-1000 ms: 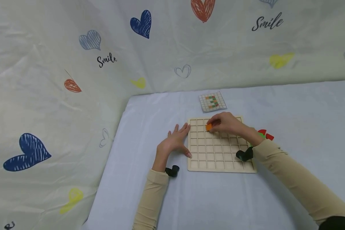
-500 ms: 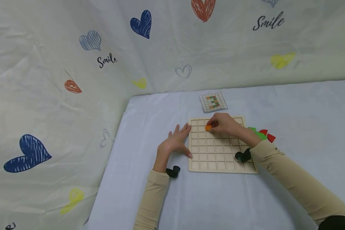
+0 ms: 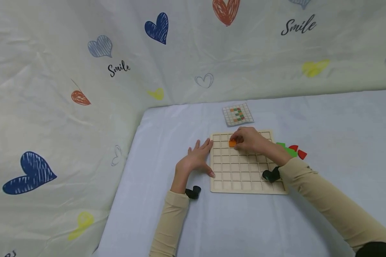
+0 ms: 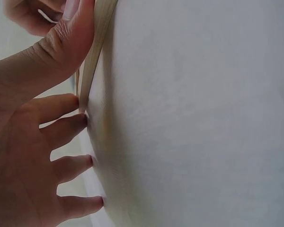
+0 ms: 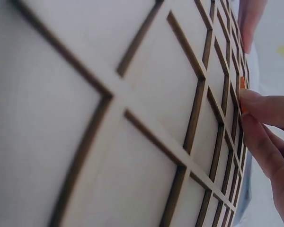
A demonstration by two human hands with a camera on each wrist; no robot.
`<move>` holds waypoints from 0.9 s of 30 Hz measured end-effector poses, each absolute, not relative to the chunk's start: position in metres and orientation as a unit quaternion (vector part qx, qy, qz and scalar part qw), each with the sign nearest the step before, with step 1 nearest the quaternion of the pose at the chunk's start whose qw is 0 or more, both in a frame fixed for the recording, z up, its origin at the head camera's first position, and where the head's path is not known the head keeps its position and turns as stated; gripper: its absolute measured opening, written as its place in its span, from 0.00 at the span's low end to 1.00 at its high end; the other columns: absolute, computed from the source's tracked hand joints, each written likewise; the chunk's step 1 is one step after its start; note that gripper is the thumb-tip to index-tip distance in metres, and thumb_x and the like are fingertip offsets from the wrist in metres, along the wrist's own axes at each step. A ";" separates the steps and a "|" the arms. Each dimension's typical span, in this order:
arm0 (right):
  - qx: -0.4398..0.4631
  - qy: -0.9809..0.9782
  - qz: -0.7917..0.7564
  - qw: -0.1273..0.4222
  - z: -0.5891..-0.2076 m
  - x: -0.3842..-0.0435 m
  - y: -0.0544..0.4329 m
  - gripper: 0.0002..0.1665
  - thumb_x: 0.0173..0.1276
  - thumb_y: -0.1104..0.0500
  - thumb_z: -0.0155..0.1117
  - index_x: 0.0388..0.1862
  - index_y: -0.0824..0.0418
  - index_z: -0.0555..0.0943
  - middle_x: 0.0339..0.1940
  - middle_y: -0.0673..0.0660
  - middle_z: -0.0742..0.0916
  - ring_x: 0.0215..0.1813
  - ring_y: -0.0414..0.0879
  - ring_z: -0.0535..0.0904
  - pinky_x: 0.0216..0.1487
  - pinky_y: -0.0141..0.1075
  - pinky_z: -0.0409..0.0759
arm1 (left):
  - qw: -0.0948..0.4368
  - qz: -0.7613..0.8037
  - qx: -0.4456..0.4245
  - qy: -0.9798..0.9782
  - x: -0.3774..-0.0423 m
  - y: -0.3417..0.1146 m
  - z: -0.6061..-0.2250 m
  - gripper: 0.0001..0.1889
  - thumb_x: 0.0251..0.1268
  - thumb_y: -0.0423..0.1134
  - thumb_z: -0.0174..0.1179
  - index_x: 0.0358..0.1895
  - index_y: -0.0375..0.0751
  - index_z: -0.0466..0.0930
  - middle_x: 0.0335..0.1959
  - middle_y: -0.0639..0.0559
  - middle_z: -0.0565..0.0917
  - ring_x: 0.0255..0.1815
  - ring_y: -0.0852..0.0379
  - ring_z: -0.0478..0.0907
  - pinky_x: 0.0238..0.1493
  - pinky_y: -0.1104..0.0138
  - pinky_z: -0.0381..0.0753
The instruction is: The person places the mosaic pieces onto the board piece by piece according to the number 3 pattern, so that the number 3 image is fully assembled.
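Note:
A wooden grid board (image 3: 241, 176) lies on the white cloth in the head view. My left hand (image 3: 194, 159) steadies its left edge, fingers spread, thumb at the lower part of that edge. In the left wrist view the thumb (image 4: 66, 49) touches the board's side (image 4: 97, 52). Over the upper left squares, my right hand (image 3: 252, 139) pinches a small orange square tile (image 3: 232, 143) between thumb and fingers. The tile sits at a square in the second row. From the right wrist, only a sliver of the orange tile (image 5: 242, 84) shows by the fingertips.
Behind the board lies a pattern card (image 3: 238, 114) with coloured squares on a grid. Right of the board are green pieces (image 3: 290, 152) and red rounded pieces (image 3: 302, 154), partly behind the right forearm. A printed cloth backdrop (image 3: 180, 64) rises behind and left.
The orange tile, tilted and slightly raised a second ago, now looks flat in its square. My right fingers have shifted slightly on it. The left hand has stayed at the board's edge.

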State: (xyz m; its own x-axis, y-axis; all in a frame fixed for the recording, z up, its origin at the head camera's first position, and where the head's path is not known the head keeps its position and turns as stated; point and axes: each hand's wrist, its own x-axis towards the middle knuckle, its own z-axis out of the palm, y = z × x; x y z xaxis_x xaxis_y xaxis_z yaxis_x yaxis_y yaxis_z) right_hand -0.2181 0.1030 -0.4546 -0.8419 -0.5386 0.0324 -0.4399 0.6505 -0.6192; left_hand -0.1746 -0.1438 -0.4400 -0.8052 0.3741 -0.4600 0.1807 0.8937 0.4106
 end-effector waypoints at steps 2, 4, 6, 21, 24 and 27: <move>-0.272 0.903 -0.323 0.075 -0.454 -0.218 0.104 0.14 0.60 0.69 0.76 0.46 0.70 0.88 0.40 0.61 0.87 0.40 0.51 0.84 0.44 0.46 0.84 | 0.274 0.176 0.148 0.934 -0.174 -0.144 -0.439 0.68 0.44 0.48 0.84 0.86 0.50 0.43 0.87 0.55 0.41 0.87 0.43 0.30 0.82 0.40 0.36; -0.274 0.902 -0.325 0.071 -0.454 -0.217 0.105 0.13 0.61 0.70 0.76 0.45 0.70 0.88 0.40 0.62 0.88 0.41 0.52 0.85 0.45 0.47 0.85 | 0.275 0.179 0.148 0.933 -0.173 -0.144 -0.438 0.68 0.44 0.48 0.84 0.86 0.50 0.43 0.87 0.55 0.41 0.87 0.43 0.30 0.82 0.39 0.36; -0.277 0.901 -0.326 0.067 -0.454 -0.216 0.107 0.11 0.61 0.70 0.75 0.44 0.69 0.88 0.40 0.62 0.89 0.41 0.53 0.86 0.45 0.47 0.85 | 0.278 0.183 0.148 0.931 -0.173 -0.143 -0.437 0.68 0.45 0.47 0.84 0.86 0.50 0.42 0.87 0.55 0.41 0.87 0.42 0.29 0.82 0.39 0.35; -0.272 0.906 -0.317 0.073 -0.429 -0.200 0.133 0.10 0.67 0.70 0.69 0.48 0.67 0.87 0.44 0.61 0.90 0.46 0.55 0.87 0.47 0.49 0.86 | 0.273 0.183 0.150 0.932 -0.173 -0.142 -0.435 0.69 0.43 0.47 0.85 0.85 0.48 0.43 0.87 0.54 0.41 0.87 0.42 0.31 0.82 0.39 0.37; -0.263 0.910 -0.312 0.079 -0.426 -0.195 0.143 0.12 0.68 0.69 0.68 0.50 0.67 0.87 0.45 0.62 0.90 0.47 0.56 0.86 0.49 0.51 0.85 | 0.276 0.182 0.150 0.932 -0.172 -0.141 -0.434 0.68 0.43 0.46 0.84 0.85 0.48 0.43 0.87 0.54 0.41 0.87 0.43 0.32 0.82 0.38 0.37; -0.256 0.912 -0.309 0.087 -0.425 -0.190 0.153 0.13 0.68 0.69 0.67 0.52 0.68 0.87 0.48 0.63 0.89 0.48 0.57 0.85 0.50 0.52 0.85 | 0.280 0.179 0.150 0.931 -0.171 -0.140 -0.433 0.68 0.44 0.46 0.84 0.85 0.47 0.43 0.87 0.53 0.41 0.87 0.43 0.32 0.82 0.39 0.38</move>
